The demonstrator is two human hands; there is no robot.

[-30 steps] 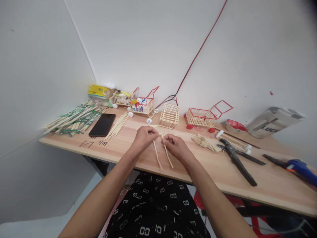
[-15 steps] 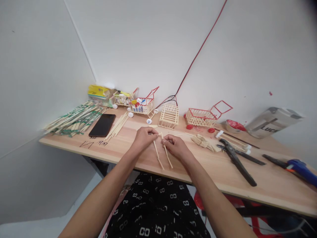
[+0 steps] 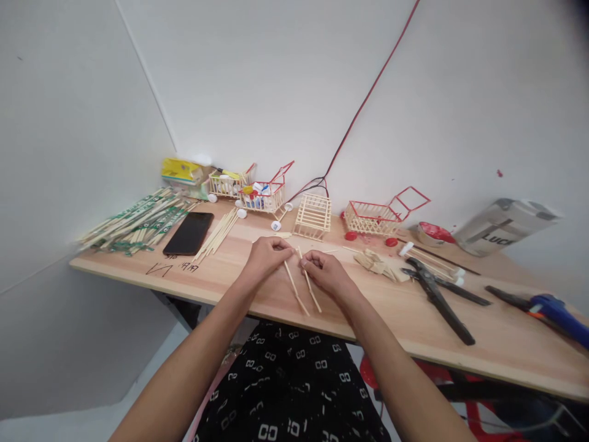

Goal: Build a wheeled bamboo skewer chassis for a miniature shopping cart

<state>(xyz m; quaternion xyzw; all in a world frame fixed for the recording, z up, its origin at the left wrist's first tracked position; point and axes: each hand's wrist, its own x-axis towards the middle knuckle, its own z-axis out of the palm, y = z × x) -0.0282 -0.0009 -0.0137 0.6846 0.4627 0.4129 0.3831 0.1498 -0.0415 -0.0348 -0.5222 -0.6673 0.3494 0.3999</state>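
My left hand [image 3: 270,255] is closed, its thumb and fingertips pinching the upper end of a thin wooden stick [image 3: 296,287]. Beside it, my right hand [image 3: 322,267] pinches a second wooden stick [image 3: 313,290] near its top. Both sticks slant down toward the table's front edge, close together but apart at their lower ends. Behind my hands stands an unpainted stick basket [image 3: 313,215]. A small stick cart with red trim [image 3: 264,196] holds coloured bits, and another red-trimmed cart [image 3: 373,218] with red wheels is to the right.
On the left lie a phone [image 3: 188,233], loose sticks [image 3: 218,233] and green-wrapped chopsticks [image 3: 138,221]. To the right are black-handled cutters [image 3: 439,301], a blue-handled tool [image 3: 554,313], white-wheeled axles [image 3: 432,264], a red paint bowl [image 3: 436,234] and a can [image 3: 506,227].
The lower end of the stick in my left hand has swung slightly right, closer to the other stick. Both hands keep their pinch, and the view has shifted a little.
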